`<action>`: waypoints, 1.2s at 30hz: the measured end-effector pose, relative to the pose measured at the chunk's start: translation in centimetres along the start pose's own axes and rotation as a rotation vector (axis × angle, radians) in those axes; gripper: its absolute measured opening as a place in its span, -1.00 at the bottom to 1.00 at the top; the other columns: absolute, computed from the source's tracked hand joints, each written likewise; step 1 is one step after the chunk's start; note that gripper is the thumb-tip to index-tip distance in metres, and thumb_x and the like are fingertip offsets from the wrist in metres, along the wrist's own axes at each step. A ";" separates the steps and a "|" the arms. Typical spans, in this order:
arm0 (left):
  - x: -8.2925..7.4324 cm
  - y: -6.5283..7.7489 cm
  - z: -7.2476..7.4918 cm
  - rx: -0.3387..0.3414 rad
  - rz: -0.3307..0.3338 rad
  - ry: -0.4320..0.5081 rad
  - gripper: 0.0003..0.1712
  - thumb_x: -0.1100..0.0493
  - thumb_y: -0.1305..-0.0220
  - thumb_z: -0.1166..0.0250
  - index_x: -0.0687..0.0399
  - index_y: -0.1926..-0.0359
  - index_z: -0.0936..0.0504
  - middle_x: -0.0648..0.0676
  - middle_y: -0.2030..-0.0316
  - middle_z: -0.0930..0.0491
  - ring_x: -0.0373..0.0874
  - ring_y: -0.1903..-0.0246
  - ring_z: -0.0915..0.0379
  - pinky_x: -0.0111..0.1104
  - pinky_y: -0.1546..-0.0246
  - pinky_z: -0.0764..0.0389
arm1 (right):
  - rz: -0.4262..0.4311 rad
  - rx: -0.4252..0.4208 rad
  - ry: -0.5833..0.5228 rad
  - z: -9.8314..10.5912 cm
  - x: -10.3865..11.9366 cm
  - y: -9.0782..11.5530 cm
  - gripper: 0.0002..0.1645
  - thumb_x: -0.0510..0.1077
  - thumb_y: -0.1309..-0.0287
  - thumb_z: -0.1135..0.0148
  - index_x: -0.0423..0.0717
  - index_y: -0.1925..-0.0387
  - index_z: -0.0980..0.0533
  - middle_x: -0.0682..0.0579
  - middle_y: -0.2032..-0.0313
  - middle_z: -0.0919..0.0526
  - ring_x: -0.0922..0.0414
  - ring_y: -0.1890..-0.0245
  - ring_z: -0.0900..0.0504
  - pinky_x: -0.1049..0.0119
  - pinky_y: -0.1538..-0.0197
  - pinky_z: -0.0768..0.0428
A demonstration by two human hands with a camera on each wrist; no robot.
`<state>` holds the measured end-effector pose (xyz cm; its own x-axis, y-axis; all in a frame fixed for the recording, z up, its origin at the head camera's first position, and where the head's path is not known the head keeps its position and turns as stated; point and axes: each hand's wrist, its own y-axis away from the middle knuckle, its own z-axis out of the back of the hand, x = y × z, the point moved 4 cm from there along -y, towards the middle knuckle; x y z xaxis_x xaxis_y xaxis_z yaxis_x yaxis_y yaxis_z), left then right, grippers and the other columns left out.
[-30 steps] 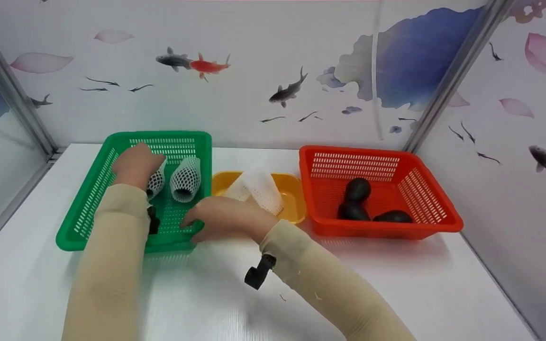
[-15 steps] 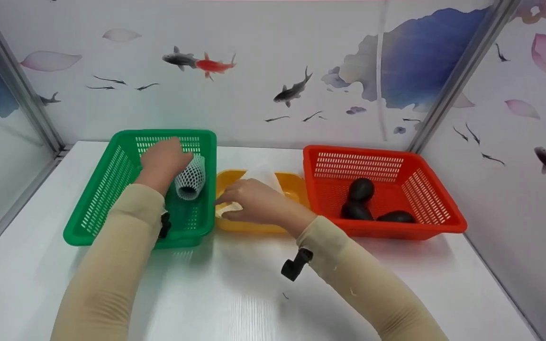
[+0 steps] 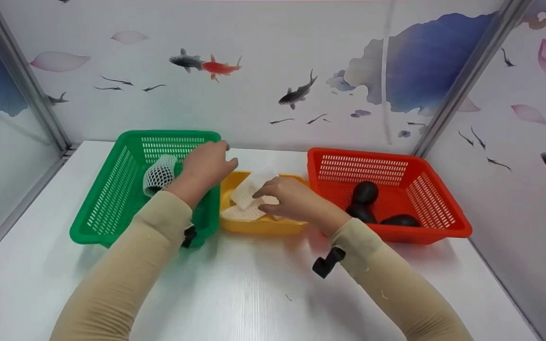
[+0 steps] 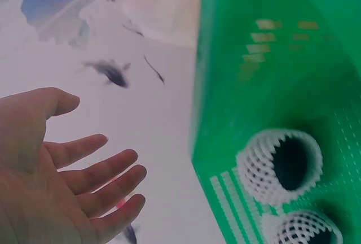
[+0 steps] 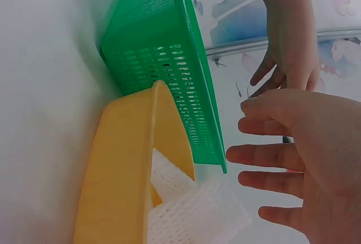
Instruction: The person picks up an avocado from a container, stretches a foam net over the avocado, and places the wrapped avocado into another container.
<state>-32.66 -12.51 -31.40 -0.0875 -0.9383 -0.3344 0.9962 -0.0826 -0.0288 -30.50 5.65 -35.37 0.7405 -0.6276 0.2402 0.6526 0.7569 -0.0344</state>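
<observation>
My left hand (image 3: 206,163) hovers over the right rim of the green basket (image 3: 88,213), its fingers loosely spread and holding nothing in the left wrist view. Inside that basket lie dark things in white foam net sleeves (image 4: 279,168). One netted piece (image 3: 159,175) shows in the head view; the other is hidden behind my left hand and forearm. Over the yellow tray (image 3: 266,228) is my right hand (image 3: 296,199), fingers extended and apart, grasping nothing. White foam net sleeves (image 3: 244,211) lie in the tray beneath it.
To the right stands a red basket (image 3: 396,233) with dark egg-shaped fruits (image 3: 365,192) inside. The yellow tray sits between both baskets. A printed wall (image 3: 263,61) rises close behind them. A small scrap (image 3: 288,297) lies on the white table (image 3: 244,284).
My left hand has shifted right, from inside the green basket to over its right rim. The right hand has travelled right, from the green basket's near edge to above the yellow tray.
</observation>
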 end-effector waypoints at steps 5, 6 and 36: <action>-3.2 0.7 -1.1 0.010 -0.064 0.014 -0.47 -0.10 -0.39 -0.12 0.17 -0.19 -0.49 0.15 -0.10 -0.54 0.04 -0.02 -0.48 -0.12 -0.11 -0.49 | -0.038 0.004 -0.029 0.5 -1.2 0.8 -0.61 0.00 -0.26 -0.28 0.02 -0.09 -0.62 0.08 -0.01 -0.65 0.10 -0.07 -0.54 0.20 -0.19 -0.45; -3.8 0.8 -1.3 0.012 -0.078 0.011 -0.48 -0.10 -0.39 -0.11 0.16 -0.17 -0.51 0.14 -0.07 -0.56 0.02 0.01 -0.49 -0.13 -0.09 -0.50 | -0.058 0.012 -0.046 0.6 -1.5 0.9 -0.60 0.00 -0.25 -0.29 0.03 -0.09 -0.61 0.09 -0.02 -0.65 0.10 -0.09 -0.53 0.19 -0.20 -0.45; -16.7 2.9 -10.9 0.219 -0.732 -0.256 -0.61 -0.10 -0.22 -0.35 -0.07 -0.01 -0.67 -0.08 0.15 -0.63 -0.17 0.11 -0.47 -0.39 0.03 -0.48 | -0.430 0.054 -0.149 3.0 -13.0 9.2 -0.61 -0.05 -0.28 -0.26 -0.03 -0.11 -0.59 0.02 0.11 -0.65 0.01 0.14 -0.54 0.01 -0.07 -0.51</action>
<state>-28.31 6.55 -36.21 -0.7422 -0.6660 -0.0749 0.6653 -0.7456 0.0374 -34.59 21.26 -35.89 0.3707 -0.8566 0.3588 0.8832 0.4446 0.1489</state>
